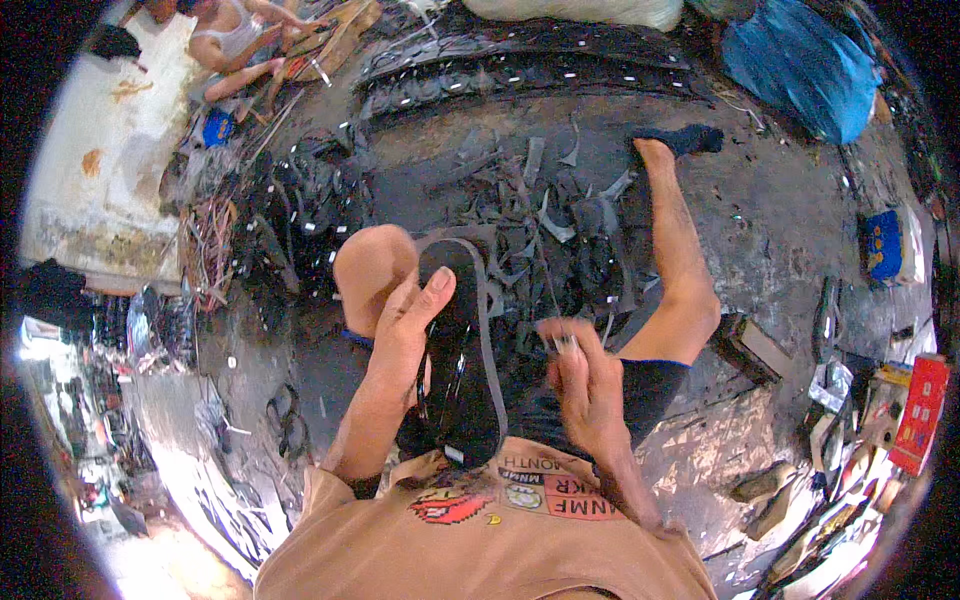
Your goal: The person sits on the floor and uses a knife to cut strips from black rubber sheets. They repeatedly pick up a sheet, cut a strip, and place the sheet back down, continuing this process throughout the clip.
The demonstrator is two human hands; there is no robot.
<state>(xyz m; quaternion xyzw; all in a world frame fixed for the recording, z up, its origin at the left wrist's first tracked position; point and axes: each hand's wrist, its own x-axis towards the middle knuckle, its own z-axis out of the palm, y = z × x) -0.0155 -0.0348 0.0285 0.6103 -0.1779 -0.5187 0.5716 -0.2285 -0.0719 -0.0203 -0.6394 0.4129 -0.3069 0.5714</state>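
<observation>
My left hand point(415, 305) is closed round a black sandal point(462, 345), its thumb lying over the upper end. The sandal stands lengthwise in front of my chest, with a grey sole edge along its right side and glossy straps lower down. A small white label point(454, 455) shows at its bottom end. To the right and apart from the sandal is my right hand point(580, 375), fingers curled together and slightly blurred. A pale glint shows at its fingertips; I cannot make out what it is.
Dark cut scraps point(545, 215) litter the floor between my legs. Rows of black sandals point(540, 75) lie beyond, with more sandals point(290, 210) at left. A blue bag point(800, 60) sits far right, a red box point(918, 413) at right. Another person point(235, 45) works far left.
</observation>
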